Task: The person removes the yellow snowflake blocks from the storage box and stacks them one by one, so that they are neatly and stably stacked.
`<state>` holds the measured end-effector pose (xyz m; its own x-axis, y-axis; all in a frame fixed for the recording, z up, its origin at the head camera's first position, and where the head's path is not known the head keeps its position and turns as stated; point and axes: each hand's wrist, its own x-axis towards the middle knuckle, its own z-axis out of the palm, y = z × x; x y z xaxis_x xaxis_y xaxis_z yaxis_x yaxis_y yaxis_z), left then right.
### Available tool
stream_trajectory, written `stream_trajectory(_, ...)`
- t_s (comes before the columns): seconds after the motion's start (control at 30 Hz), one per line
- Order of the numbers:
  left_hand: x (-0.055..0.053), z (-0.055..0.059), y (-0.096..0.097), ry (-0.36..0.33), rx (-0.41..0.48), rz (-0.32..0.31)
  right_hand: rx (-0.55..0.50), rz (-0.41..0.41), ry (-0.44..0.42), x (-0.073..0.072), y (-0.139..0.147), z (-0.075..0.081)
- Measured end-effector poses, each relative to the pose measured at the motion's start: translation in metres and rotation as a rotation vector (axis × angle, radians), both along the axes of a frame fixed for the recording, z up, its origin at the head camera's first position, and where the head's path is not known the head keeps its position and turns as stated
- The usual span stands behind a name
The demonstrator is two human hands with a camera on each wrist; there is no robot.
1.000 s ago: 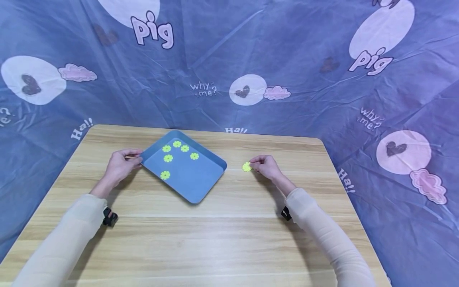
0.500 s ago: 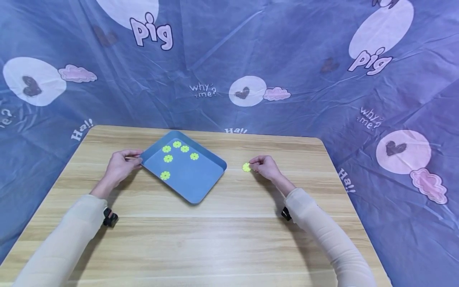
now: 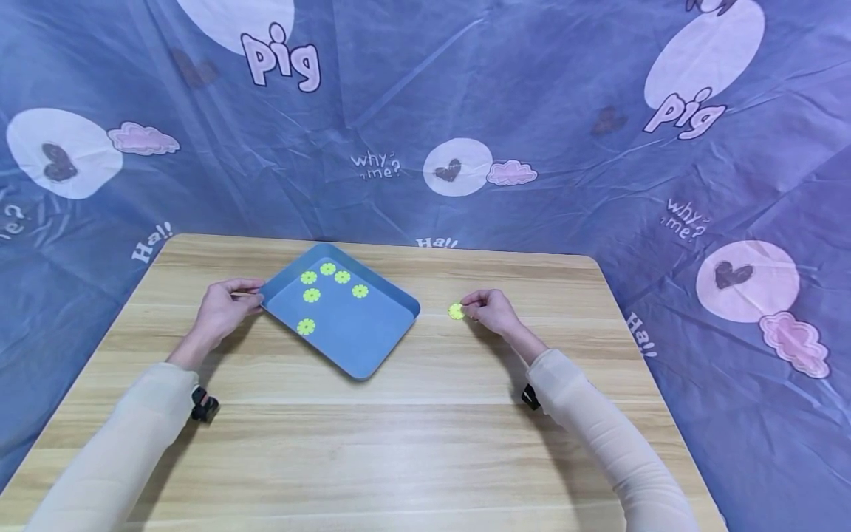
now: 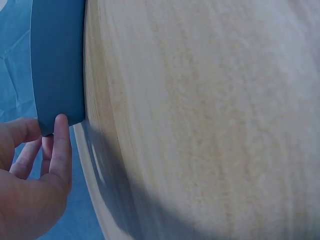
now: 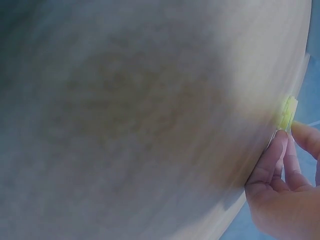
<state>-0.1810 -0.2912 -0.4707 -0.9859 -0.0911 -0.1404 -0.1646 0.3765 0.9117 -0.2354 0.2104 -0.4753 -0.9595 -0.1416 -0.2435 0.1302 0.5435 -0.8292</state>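
Observation:
A blue rectangular tray [image 3: 355, 340] lies turned at an angle on the table, left of centre. My left hand [image 3: 222, 307] pinches its left corner; in the left wrist view the thumb and fingers meet at the corner of the tray wall [image 4: 57, 65]. Several yellow-green flower-shaped discs [image 3: 312, 295] lie spread over the tray's left and back part. To the right of the tray, my right hand [image 3: 492, 309] pinches another flower-shaped disc [image 3: 455, 311] at its right side. In the right wrist view that disc [image 5: 287, 113] shows edge-on at the fingertips.
The wood-grain table [image 3: 399, 458] reaches toward me in front of both hands. A blue printed cloth [image 3: 399, 96] hangs right behind the table's back edge. Small black wrist cameras [image 3: 204, 405] sit at both cuffs.

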Motion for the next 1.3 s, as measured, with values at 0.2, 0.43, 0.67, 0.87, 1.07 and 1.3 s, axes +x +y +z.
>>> stream_trajectory(0.2, 0.0, -0.002, 0.0, 0.009, 0.003, 0.001, -0.004, -0.006, -0.006, 0.0, 0.0, -0.003)
stream_trajectory(0.43, 0.0, -0.002, 0.001, 0.007, -0.004, 0.001, -0.017, -0.007, -0.012, -0.002, 0.002, -0.003)
stream_trajectory(0.67, 0.0, -0.002, 0.0, 0.009, -0.004, 0.006, -0.037, -0.009, 0.015, -0.004, -0.002, 0.007)
stream_trajectory(0.87, 0.0, -0.002, 0.001, 0.006, -0.002, 0.008, 0.059, 0.041, 0.143, -0.003, -0.021, 0.022)
stream_trajectory(1.07, 0.0, -0.002, 0.0, 0.003, -0.014, 0.005, 0.11, 0.1, 0.248, 0.0, -0.047, 0.035)
stream_trajectory(1.3, 0.0, -0.002, -0.001, -0.002, -0.009, 0.002, 0.104, 0.148, 0.319, 0.0, -0.074, 0.039)
